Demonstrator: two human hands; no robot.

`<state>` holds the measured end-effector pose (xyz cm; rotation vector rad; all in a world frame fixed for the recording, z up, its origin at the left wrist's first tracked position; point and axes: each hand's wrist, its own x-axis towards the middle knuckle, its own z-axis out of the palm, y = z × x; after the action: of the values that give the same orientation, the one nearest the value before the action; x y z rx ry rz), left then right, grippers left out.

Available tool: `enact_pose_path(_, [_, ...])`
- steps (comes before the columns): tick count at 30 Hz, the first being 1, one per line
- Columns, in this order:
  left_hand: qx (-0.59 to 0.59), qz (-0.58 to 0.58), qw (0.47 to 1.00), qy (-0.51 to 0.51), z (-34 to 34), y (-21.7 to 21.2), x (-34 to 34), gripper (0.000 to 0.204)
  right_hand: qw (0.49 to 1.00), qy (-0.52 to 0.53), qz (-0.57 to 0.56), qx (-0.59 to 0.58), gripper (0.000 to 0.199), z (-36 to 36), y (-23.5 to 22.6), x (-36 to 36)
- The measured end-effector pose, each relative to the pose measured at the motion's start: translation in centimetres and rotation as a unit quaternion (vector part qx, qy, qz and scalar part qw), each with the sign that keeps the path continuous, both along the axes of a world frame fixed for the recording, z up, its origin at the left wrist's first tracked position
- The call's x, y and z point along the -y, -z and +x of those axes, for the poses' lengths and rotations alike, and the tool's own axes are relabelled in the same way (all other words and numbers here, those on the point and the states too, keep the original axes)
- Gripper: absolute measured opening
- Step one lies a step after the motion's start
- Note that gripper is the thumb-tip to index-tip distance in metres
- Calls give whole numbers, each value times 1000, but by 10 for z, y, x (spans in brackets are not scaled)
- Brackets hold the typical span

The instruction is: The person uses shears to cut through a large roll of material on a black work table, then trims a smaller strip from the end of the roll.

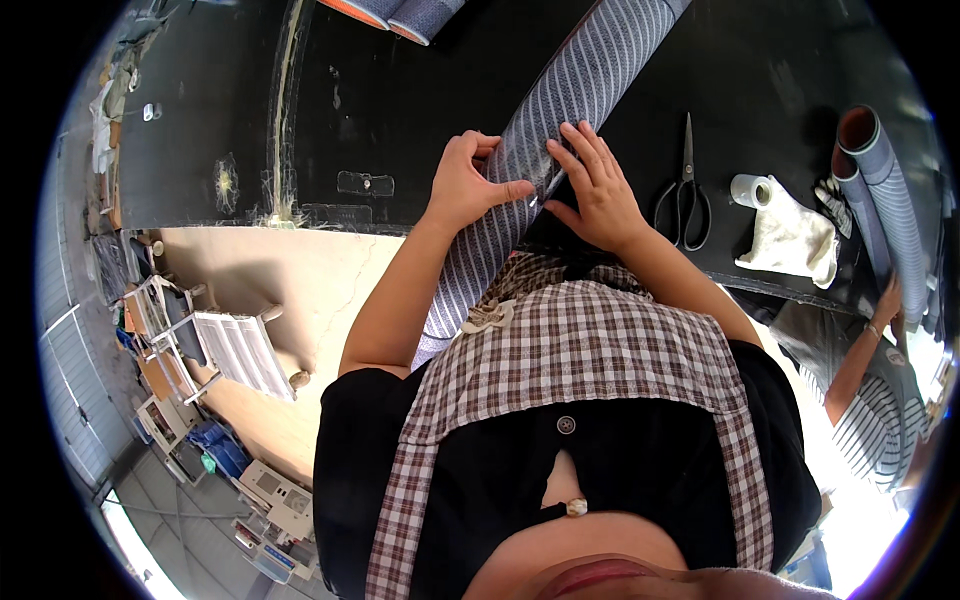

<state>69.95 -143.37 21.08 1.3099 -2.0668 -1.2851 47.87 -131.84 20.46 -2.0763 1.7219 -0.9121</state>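
A long roll of grey-blue striped mat (598,62) lies slantwise across the black table, its near end passing beside my apron. My left hand (468,182) grips its left side, thumb pressed on top and fingers partly hidden behind the roll. On the right side my right hand (600,192) rests with its fingers stretched over the striped surface. A small shiny patch shows on the roll between the two hands; I cannot make out what it is. Black-handled scissors (686,192) lie to the right of my right hand.
Right of the scissors are a roll of clear tape (748,190) and a white cloth (792,240). Two more rolls (893,205) stand at the far right, where another person's hand (887,300) touches them. Further rolls (428,18) lie at the back. A white slatted stool (240,352) stands left.
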Motion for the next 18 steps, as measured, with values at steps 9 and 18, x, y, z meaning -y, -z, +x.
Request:
enact_pose_path(9, [-51,118,991,25,19,19,15,55,1000,18,-6,-16,76,-14,19,-24])
enact_pose_path(18, [55,238,968,61,30,4,-23,102,898,358,232,-110,55,-75,31,-106])
